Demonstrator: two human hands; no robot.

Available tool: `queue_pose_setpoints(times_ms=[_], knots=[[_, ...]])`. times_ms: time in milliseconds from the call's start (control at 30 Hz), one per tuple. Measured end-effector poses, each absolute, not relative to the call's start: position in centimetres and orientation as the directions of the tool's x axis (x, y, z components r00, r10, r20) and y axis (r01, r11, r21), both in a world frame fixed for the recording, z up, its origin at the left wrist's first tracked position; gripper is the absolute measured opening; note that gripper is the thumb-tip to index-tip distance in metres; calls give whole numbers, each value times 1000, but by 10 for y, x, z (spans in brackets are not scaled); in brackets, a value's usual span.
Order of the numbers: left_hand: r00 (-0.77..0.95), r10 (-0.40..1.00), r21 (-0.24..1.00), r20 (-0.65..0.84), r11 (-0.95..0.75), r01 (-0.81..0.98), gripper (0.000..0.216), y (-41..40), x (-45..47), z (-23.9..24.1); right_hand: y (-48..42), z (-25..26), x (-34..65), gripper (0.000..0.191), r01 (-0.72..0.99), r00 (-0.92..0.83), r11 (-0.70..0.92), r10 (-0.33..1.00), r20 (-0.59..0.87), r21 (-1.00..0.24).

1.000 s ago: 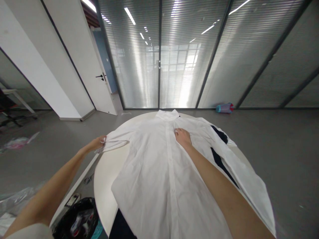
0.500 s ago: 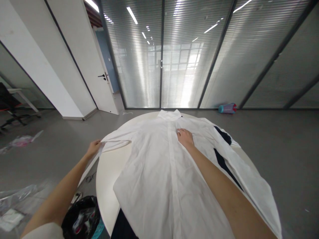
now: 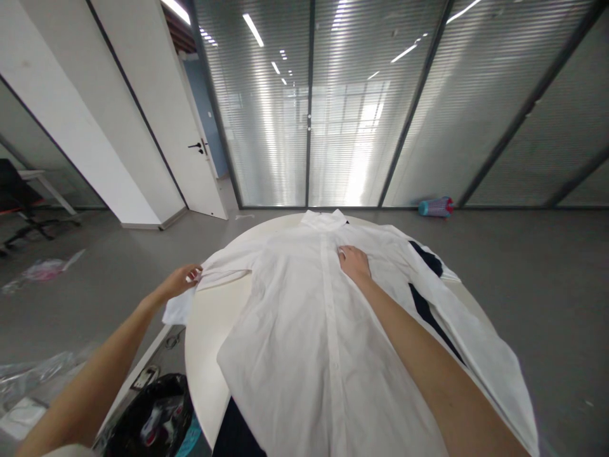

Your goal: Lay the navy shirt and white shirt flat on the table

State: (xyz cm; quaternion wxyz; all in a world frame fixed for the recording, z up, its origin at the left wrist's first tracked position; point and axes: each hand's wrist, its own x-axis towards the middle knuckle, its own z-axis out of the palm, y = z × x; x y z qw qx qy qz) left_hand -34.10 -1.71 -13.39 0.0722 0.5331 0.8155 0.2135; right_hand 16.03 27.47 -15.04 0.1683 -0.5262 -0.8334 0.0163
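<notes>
At the lower left of the frame a black bag (image 3: 152,419) is sitting on the floor beside the round white surface (image 3: 204,343). A white shirt (image 3: 304,343) is lying buttoned-side up across the surface, covering a dark garment (image 3: 423,304) at right. The left hand (image 3: 179,280) is pinching the shirt's sleeve (image 3: 214,270) at the surface's left edge. The right hand (image 3: 353,261) is pressing flat, fingers together, on the shirt's chest near the collar (image 3: 326,219).

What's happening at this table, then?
A person has a white shirt spread button-side up on a round white table. The left hand grips the sleeve at the table's edge, cuff hanging down. The right hand presses flat on the shirt's chest. Dark cloth lies under it.
</notes>
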Motion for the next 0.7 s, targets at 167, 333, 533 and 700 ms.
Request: queue_pose_setpoints(times_ms=[167,333,533,700], knots=[[-398,887,241,233,344,907,34,-28,-326,-155,275,-150,161,40,871,-389,446,882,268,-205],[-448,893,393,-46,429,814,30,-38,-329,-165,275,-151,161,40,867,-393,452,879,271,-209],[-540,841,696,-30,406,593,66,-32,-320,-182,276,-152,160,40,866,-392,453,878,275,-213],[-683,725,787,86,371,493,89,-27,-306,-198,277,-153,161,40,865,-393,454,878,272,-213]])
